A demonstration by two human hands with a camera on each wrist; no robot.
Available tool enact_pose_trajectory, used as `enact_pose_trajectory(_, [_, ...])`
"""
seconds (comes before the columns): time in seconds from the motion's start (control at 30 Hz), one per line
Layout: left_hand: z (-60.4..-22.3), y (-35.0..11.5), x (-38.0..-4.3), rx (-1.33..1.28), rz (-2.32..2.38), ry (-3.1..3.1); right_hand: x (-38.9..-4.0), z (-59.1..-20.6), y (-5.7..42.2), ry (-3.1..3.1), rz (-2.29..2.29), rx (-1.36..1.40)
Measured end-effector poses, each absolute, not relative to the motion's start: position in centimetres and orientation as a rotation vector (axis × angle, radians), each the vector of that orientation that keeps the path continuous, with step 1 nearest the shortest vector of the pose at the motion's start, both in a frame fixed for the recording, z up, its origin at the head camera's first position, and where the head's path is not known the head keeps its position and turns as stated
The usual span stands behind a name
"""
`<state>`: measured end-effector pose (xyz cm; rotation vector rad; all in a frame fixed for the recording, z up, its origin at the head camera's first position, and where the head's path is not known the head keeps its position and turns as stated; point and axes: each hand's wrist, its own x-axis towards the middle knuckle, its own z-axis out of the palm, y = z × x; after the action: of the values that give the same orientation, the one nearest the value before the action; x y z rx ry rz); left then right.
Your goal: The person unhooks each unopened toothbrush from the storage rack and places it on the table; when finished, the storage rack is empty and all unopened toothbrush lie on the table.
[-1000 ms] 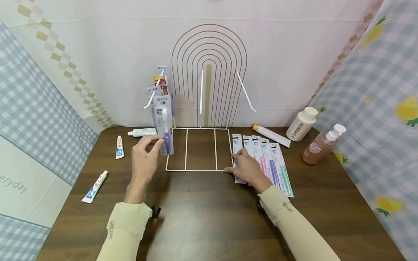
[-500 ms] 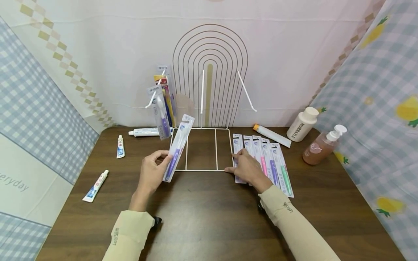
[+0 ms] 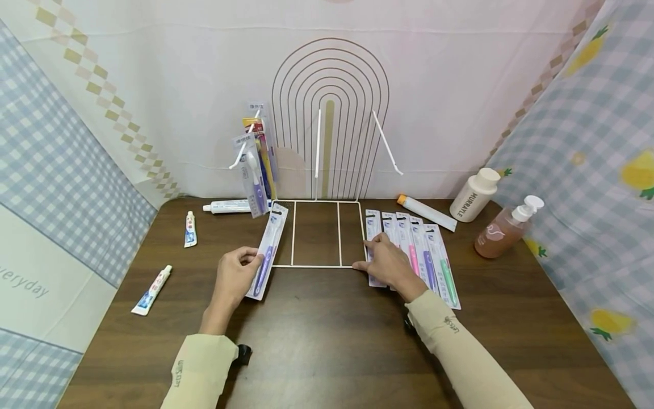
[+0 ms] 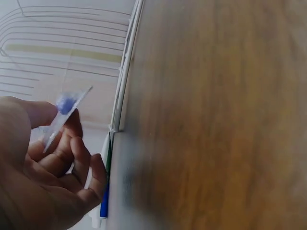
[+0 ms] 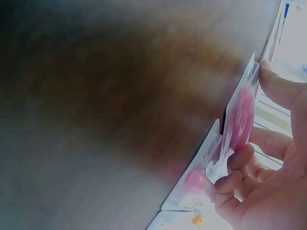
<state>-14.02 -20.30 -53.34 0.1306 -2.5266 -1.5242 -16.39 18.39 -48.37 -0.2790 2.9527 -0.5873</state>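
a left hand (image 3: 235, 278) pinches a purple-handled toothbrush pack (image 3: 268, 253) by its left edge between thumb and fingers, the pack to the hand's right, long axis pointing forward and leaning right, across the left front corner of a white wire rack (image 3: 311, 266); the right hand (image 3: 388, 261), farther off, rests with thumb and forefinger spread at the rack's opposite front corner

Head view high, facing forward-down; wrist views close, sideways; all share tabletop (image 3: 327, 341).
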Motion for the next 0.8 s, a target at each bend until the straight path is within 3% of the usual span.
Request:
enact_pose_trajectory(0.17, [-55.7,-22.3,-15.0,0.289,-1.496,-2.626,-16.9,-49.1,18.6,2.956,-0.586,-0.292])
enact_pose_trajectory(0.37, [-55.7,-23.4,-14.7,0.431,-1.386,-2.641,-17.2,-49.4,18.8,2.953,-0.593,-0.301])
enact_pose_trajectory(0.8, [-55.2,-23.4,-14.2,0.442,-1.278,-2.756,-16.4,-47.8,18.2,2.929,-0.566,-0.280])
